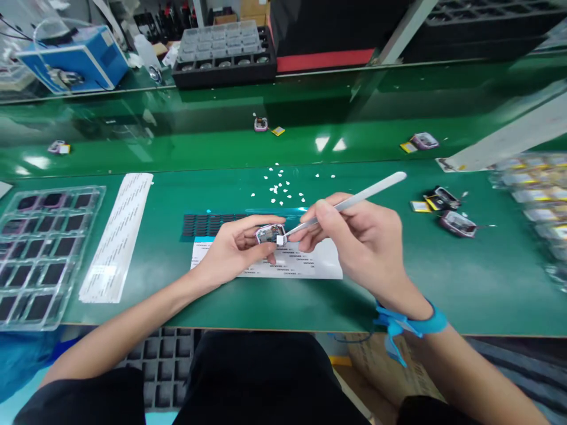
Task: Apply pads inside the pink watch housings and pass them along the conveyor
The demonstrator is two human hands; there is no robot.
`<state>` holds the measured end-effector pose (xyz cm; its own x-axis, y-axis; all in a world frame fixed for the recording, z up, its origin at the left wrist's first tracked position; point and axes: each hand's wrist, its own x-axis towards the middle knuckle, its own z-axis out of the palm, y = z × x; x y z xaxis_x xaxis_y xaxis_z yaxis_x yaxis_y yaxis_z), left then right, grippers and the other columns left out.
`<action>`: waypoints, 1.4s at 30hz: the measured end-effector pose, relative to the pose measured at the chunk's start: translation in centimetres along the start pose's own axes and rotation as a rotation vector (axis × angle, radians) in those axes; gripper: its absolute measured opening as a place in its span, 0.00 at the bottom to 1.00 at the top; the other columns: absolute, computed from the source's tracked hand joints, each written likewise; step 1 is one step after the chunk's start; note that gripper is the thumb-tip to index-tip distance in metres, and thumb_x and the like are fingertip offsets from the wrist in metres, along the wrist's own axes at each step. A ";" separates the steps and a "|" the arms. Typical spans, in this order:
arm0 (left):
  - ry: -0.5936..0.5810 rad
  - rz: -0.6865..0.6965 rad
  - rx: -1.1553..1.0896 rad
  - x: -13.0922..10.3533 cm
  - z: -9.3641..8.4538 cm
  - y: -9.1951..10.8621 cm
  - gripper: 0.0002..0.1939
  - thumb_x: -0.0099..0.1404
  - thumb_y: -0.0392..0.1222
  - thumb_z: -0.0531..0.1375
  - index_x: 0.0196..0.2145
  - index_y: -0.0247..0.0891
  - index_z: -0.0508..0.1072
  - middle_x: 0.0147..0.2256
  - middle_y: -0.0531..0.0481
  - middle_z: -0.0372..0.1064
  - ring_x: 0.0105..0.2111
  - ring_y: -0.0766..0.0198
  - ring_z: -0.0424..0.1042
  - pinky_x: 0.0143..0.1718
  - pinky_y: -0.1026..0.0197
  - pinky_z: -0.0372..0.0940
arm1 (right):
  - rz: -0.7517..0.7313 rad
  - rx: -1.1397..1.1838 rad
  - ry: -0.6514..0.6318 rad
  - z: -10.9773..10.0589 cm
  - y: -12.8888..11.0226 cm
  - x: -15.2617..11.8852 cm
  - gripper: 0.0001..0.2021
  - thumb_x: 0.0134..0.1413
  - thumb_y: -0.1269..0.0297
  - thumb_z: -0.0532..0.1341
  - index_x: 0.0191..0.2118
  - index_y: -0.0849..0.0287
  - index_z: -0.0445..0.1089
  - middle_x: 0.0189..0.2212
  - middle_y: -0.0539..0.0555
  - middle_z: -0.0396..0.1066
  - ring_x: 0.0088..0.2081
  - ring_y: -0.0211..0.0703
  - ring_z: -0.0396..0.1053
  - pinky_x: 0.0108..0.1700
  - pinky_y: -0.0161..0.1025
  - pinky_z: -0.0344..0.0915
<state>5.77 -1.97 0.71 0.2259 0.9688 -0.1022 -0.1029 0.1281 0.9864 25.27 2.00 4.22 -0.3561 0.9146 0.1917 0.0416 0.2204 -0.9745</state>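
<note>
My left hand (pixel 233 245) grips a small open device housing (pixel 266 234) by its edges, with its inner parts facing up. In my right hand (pixel 354 236) a pair of metal tweezers (pixel 370 192) is pinched like a pen. Its tip meets the right side of the housing, beside a small white square (pixel 280 239); I cannot tell whether the tip grips that square. Beneath both hands lie a printed white backing sheet (pixel 305 262) and a sheet of dark strips (pixel 201 226). A blue strap (pixel 427 321) circles my right wrist.
Several white scraps (pixel 277 188) are scattered beyond my hands. A clear tray of dark screens (pixel 48 254) and white printed strips (pixel 117 242) lie at left. Opened devices (pixel 458 224) sit at right, near trays of yellow-edged parts (pixel 540 195). A white post (pixel 505 133) rises there.
</note>
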 end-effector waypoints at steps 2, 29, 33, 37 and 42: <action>-0.018 0.004 -0.030 -0.1 0.0 -0.1 0.22 0.60 0.34 0.68 0.53 0.34 0.76 0.38 0.48 0.80 0.31 0.63 0.80 0.36 0.59 0.77 | 0.021 0.029 -0.096 0.2 0.6 0.6 0.17 0.66 0.47 0.63 0.31 0.54 0.75 0.25 0.51 0.78 0.23 0.40 0.76 0.25 0.37 0.75; -0.072 -0.029 -0.099 -0.7 0.4 -0.7 0.24 0.65 0.35 0.67 0.58 0.31 0.73 0.45 0.39 0.82 0.43 0.51 0.84 0.48 0.51 0.79 | -0.016 -0.131 0.002 0.8 1.9 -0.2 0.17 0.69 0.50 0.60 0.32 0.54 0.74 0.30 0.53 0.80 0.21 0.38 0.74 0.23 0.37 0.73; -0.064 -0.053 -0.086 -0.8 0.4 -0.5 0.24 0.65 0.36 0.67 0.58 0.32 0.73 0.44 0.40 0.82 0.43 0.50 0.84 0.48 0.50 0.79 | -0.016 -0.139 -0.005 0.8 1.9 -0.3 0.18 0.69 0.50 0.60 0.32 0.54 0.74 0.30 0.53 0.80 0.22 0.39 0.74 0.23 0.37 0.72; -0.065 -0.052 -0.109 -0.7 0.4 -0.5 0.22 0.66 0.37 0.66 0.57 0.33 0.74 0.44 0.42 0.82 0.42 0.51 0.84 0.49 0.48 0.79 | -0.051 -0.163 -0.009 0.9 2.0 -0.4 0.17 0.69 0.51 0.60 0.31 0.53 0.75 0.31 0.52 0.79 0.22 0.38 0.74 0.23 0.37 0.72; -0.065 -0.037 -0.059 -0.5 0.4 -0.4 0.15 0.70 0.38 0.61 0.53 0.33 0.77 0.42 0.44 0.83 0.38 0.54 0.85 0.46 0.52 0.80 | -0.156 -0.198 -0.048 0.1 1.8 -0.3 0.12 0.69 0.58 0.61 0.34 0.51 0.77 0.30 0.50 0.79 0.24 0.40 0.75 0.27 0.40 0.74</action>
<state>6.11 -2.58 0.46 0.2930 0.9475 -0.1278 -0.1500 0.1775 0.9726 25.42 2.07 2.38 -0.4159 0.8485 0.3273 0.1636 0.4238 -0.8908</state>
